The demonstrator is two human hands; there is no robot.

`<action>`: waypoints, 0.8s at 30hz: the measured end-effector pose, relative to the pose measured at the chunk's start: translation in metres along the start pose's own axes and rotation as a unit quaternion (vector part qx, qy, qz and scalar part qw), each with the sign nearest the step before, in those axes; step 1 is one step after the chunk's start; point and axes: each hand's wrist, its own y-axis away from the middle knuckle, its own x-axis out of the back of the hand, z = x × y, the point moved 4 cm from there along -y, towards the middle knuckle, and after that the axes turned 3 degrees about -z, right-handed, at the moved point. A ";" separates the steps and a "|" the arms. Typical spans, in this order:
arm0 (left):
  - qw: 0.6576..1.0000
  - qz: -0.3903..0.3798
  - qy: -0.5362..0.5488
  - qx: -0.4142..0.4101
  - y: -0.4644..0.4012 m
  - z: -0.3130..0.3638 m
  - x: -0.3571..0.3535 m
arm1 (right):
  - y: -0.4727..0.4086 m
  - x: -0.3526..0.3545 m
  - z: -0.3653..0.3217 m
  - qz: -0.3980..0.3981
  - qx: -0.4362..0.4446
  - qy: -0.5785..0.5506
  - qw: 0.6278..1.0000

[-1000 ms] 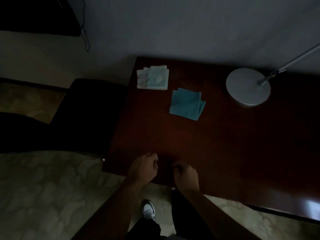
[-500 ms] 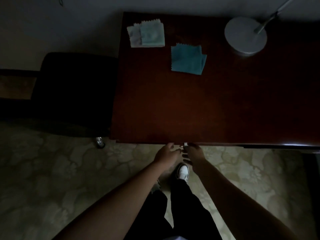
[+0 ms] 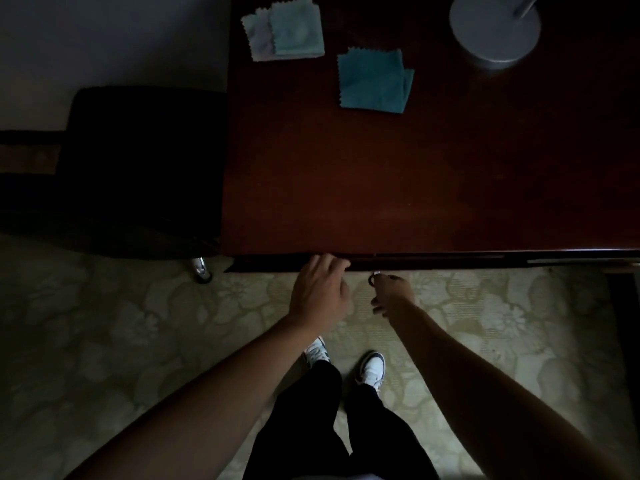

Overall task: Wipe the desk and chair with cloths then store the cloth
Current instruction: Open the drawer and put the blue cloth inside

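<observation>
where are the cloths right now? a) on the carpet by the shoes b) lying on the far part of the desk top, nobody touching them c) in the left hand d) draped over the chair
b: the teal cloth and the pale folded cloths lie on the desk, while the left hand and right hand are down at its near edge.

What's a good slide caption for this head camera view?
Both hands, left and right, reach the desk's front edge; two folded cloths lie near a lamp base.
</observation>
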 end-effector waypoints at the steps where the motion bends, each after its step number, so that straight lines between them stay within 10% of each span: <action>1: 1.000 -0.011 -0.018 -0.003 0.001 -0.002 -0.002 | 0.007 0.003 0.002 -0.016 -0.007 0.040 0.999; 9: 0.993 -0.095 -0.033 0.066 -0.010 -0.005 -0.014 | 0.039 0.044 -0.027 0.223 0.354 0.401 0.815; 24: 0.959 -0.253 -0.094 0.082 0.036 0.015 -0.047 | 0.045 0.029 0.047 0.090 0.201 0.426 0.877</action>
